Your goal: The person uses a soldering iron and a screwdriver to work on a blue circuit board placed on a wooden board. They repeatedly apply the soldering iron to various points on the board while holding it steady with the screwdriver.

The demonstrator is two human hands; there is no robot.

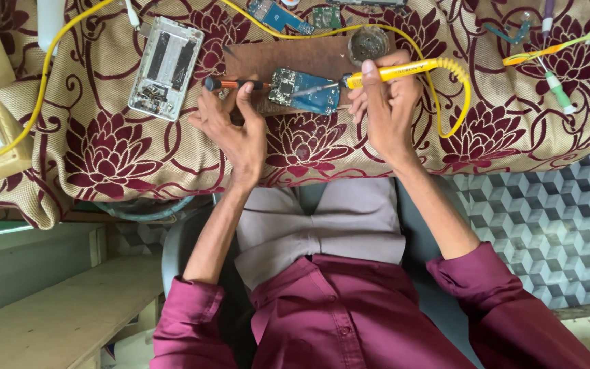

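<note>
The left hand pinches a slim orange-and-black screwdriver in its fingers, while the right hand has its fingers wrapped around a yellow-handled soldering iron whose tip rests on a small blue circuit board. That board lies on a brown wooden slab on the floral-clothed bench. An opened silver phone casing sits just beside it, so the work looks midway, with soldering under way and reassembly left.

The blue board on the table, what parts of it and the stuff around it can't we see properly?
- Blue circuit board, head view: its tiny parts are too small to tell apart.
- Soldering iron tip: too thin to see whether it touches the board.
- Screwdriver: the left hand fingers cover its middle.
- Green board: cut off by the top edge.
</note>
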